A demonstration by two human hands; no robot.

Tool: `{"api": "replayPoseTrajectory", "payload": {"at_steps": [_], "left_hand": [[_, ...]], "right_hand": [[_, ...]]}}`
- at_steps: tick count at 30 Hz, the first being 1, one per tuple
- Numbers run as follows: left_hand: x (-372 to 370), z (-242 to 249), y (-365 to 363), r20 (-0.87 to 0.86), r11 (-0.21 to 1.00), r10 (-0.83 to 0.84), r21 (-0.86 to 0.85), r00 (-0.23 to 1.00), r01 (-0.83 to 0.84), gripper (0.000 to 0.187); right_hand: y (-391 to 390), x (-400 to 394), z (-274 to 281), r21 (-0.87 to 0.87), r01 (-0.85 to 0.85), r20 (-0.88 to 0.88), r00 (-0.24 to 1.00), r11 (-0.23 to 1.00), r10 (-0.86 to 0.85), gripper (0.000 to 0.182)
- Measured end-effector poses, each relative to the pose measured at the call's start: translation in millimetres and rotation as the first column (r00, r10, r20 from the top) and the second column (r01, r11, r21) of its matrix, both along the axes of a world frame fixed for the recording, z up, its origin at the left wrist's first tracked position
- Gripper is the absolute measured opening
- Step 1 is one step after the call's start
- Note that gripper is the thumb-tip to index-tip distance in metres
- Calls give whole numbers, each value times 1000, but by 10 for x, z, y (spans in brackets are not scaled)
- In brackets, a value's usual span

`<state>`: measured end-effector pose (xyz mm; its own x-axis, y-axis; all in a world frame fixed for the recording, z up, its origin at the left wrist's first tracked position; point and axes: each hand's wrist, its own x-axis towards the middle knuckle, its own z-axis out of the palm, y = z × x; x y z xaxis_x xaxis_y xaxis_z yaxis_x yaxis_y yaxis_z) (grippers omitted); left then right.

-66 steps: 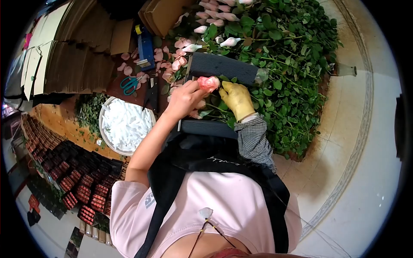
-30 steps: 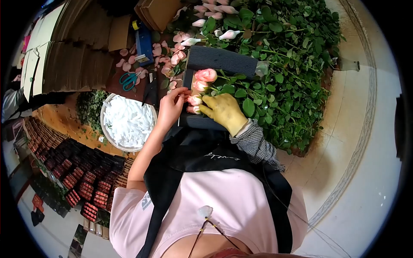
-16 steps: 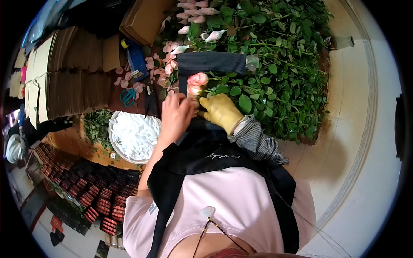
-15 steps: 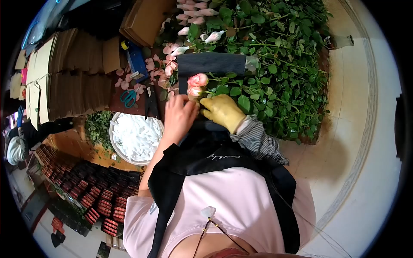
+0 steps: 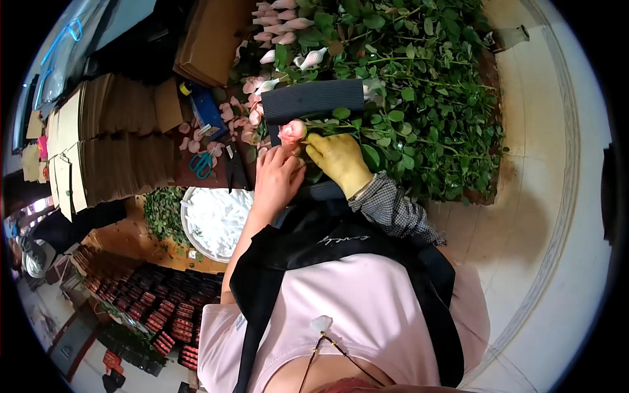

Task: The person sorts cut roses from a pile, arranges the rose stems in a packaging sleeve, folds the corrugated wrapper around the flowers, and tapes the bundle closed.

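Observation:
A pink rose [image 5: 292, 131] lies with its head just above my left hand, below a dark ribbed roll [image 5: 312, 101]. My bare left hand [image 5: 278, 179] has its fingers bent together near the blooms; a second bloom is mostly covered by them. What these fingers hold is hidden. My right hand [image 5: 337, 160], in a yellow glove, is closed around the stem just right of the rose head. Leafy stems stretch to the right from there. Loose pink petals [image 5: 249, 133] lie left of the roll.
Green rose stems [image 5: 432, 118] pile up at the right. Wrapped pink buds [image 5: 282, 23] are at the top. Scissors [image 5: 201, 164], a blue tool [image 5: 208, 112] and cardboard stacks [image 5: 118, 157] stand left. A round basket [image 5: 219, 257] holds white pieces. Another person [image 5: 65, 229] is at far left.
The view has shifted slightly. My left hand now covers most of the lower bloom, while the upper one stays visible. My right hand has moved closer to the rose head.

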<state>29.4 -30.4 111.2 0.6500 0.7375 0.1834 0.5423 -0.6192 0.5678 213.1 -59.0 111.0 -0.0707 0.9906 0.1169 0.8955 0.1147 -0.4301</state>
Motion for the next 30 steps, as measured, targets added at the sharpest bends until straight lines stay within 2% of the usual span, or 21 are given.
{"api": "replayPoseTrajectory", "payload": {"at_steps": [2,3,5,6,7,8,10,11,12,14,16,18,20,22,24,26,28,29,30], "left_hand": [[-27,2,-4,12,1000,-5,-11,1000,5,18],[-41,0,-19,46,998,-3,-55,999,5,18],[-95,-70,-10,79,995,-4,-101,997,12,18],[-142,-135,26,190,990,-15,-137,982,41,20],[-170,-188,55,300,983,-19,-168,954,73,22],[-184,-235,53,417,920,182,-392,890,-5,25],[-188,-293,197,232,886,418,-320,878,-337,30],[-166,-389,246,201,896,403,-285,893,-340,35],[-100,-500,316,183,889,381,-343,906,-304,42],[56,-776,373,186,845,406,-449,895,-290,44],[148,-864,391,223,744,464,-623,857,-240,42],[142,-906,368,183,804,433,-522,882,-286,41],[143,-976,334,188,807,462,-495,867,-323,42],[153,-965,319,199,820,465,-463,863,-336,42],[179,-934,336,201,790,466,-533,862,-303,44],[174,-929,358,189,768,483,-560,855,-311,46],[126,-894,351,218,767,443,-594,870,-242,46],[142,-872,316,212,814,451,-496,867,-303,45],[140,-801,311,214,814,451,-496,867,-301,45]], "right_hand": [[44,-16,54,-148,133,99,988,980,-119,24],[54,-13,-14,-64,96,95,991,993,-90,23],[70,29,-165,-40,59,75,996,997,-56,24],[94,37,-162,-14,18,54,998,1000,-17,24],[113,70,-140,-94,-6,19,1000,996,7,24],[111,112,-103,-183,-28,-10,1000,983,26,24],[84,119,-120,-159,5,-42,999,987,-12,25],[93,102,-116,-156,-6,-40,999,988,-1,25],[96,82,-111,-183,8,-26,1000,983,-13,25],[79,63,-76,-205,21,-7,1000,978,-22,25],[34,88,32,-256,61,-61,995,965,-79,26],[-53,131,225,-108,126,-256,955,986,-150,27],[-70,145,444,-112,175,-307,930,978,-202,26],[-48,153,400,-64,140,-321,935,988,-153,30],[0,140,108,31,44,-467,884,999,-25,36],[0,67,-11,-23,119,-445,888,993,-117,44],[28,74,-56,4,102,-461,883,995,-89,45],[35,67,-66,3,100,-461,883,995,-88,45],[51,64,-46,19,75,-374,925,997,-62,45]]}}
